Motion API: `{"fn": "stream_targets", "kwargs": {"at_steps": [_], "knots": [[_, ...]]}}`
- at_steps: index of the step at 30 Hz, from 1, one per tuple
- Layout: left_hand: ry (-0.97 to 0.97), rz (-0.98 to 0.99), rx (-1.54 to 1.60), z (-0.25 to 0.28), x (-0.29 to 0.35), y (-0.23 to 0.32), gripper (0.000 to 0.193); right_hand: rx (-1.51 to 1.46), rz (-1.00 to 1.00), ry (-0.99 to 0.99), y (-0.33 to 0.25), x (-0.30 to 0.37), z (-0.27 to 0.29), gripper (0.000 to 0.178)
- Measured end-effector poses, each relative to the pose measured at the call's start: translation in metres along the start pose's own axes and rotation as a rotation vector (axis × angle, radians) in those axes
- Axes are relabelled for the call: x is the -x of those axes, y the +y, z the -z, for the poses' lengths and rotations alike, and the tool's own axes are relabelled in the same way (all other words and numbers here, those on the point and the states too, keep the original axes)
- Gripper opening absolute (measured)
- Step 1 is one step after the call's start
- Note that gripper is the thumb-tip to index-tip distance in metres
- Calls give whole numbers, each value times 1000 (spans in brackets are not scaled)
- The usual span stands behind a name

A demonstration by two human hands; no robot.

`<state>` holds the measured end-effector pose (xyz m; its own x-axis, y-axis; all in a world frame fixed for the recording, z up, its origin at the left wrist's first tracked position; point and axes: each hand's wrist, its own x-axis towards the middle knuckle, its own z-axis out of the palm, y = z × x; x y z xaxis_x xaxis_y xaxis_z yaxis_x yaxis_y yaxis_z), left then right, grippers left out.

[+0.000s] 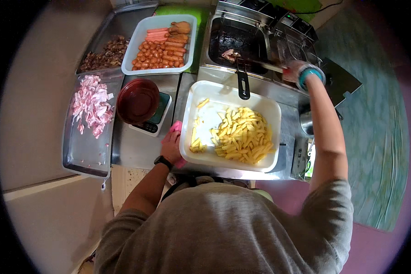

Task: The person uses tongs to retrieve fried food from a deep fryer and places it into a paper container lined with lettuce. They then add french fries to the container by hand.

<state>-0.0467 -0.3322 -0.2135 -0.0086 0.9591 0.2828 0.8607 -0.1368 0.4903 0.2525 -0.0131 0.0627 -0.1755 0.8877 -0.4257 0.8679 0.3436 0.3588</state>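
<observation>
Tending meat [230,55] in the fryer [235,34]

The right hand [299,74] grips a tan-handled tool [273,67]; the left hand [171,146] lies on a pink cloth [177,125] (whether clutching it, I can't tell). Meat sits in the left well. Slow strokes, wrist clear of the rim, should serve best. Counts: one tool, one cloth, one tub [196,93]; its fries [244,134] defy counting.

The left forearm [140,192] slants up from the lower left to the left grip [171,146] near the middle of the frame, its fingers partly hidden. The right arm [325,130] stretches up the right side; the right grip [298,72], blurred at upper right, is turned leftward and closed.
</observation>
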Motion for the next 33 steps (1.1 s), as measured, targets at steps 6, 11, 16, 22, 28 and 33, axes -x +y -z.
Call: {"fn": "stream_targets", "kwargs": {"at_steps": [6, 11, 16, 22, 28, 33], "knots": [[60, -50, 57, -15, -2, -10, 21, -99, -65, 148, -29, -111, -47, 33], [18, 54, 135, 8, -5, 4, 18, -189, -70, -98, -70, -80, -33, 37], [98, 121, 262, -4, -7, -1, 18, 167, 157, 88, 0, -78, -5, 44], [48, 123, 215, 3, -7, 1, 16, 50, 75, 87, -8, -87, -3, 44], [130, -3, 168, -3, -10, -3, 15, 74, 76, 79, 20, -127, -46, 42], [72, 44, 110, 1, -5, -2, 14, -27, 69, -10, -24, -73, 13, 39]]}}
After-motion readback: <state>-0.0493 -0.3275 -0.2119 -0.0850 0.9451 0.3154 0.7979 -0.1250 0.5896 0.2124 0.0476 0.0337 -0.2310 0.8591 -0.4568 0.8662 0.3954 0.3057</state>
